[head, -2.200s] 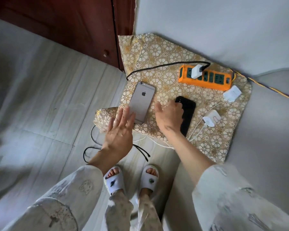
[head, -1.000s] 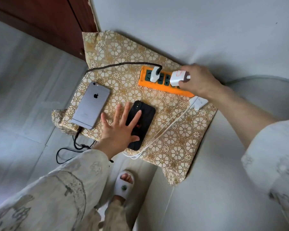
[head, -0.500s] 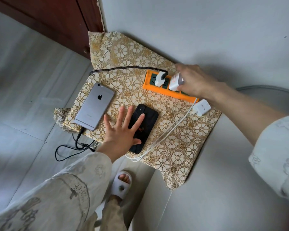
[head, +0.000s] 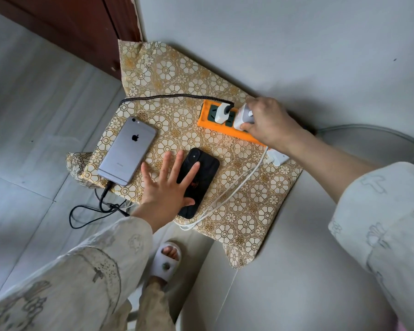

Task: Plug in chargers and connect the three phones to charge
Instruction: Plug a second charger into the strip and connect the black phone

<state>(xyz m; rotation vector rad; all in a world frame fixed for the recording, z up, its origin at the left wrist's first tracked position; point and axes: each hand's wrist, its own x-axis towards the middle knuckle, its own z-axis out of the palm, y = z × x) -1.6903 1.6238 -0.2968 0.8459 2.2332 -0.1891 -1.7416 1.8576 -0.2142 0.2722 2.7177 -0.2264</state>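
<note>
A second white charger (head: 243, 117) is gripped by the closed fingers (head: 245, 126) of the right hand (head: 268, 123) and is being pressed into the orange power strip (head: 225, 129) at the far edge of the patterned cushion (head: 177, 75), just beside a first charger (head: 221, 112) already seated with a black cable (head: 172, 96). The left hand (head: 167, 187) lies flat and spread, holding nothing, with its fingers resting on the black phone (head: 198, 182) near the cushion's near edge. The silver phone (head: 127, 151) lies at the near left corner with the black cable plugged in. A third white charger (head: 276, 158) lies loose at the right edge, trailing white cables (head: 227, 197). No third phone is in view.

The strip could slide on the soft cushion under the push, since it is not braced, leaving the prongs half seated. The white cables could be dragged by the right forearm, pulling the loose charger off the edge.

Compared with half a second ago, the charger has been turned more upright and brought lower onto the strip; the left hand has stayed on the black phone.
</note>
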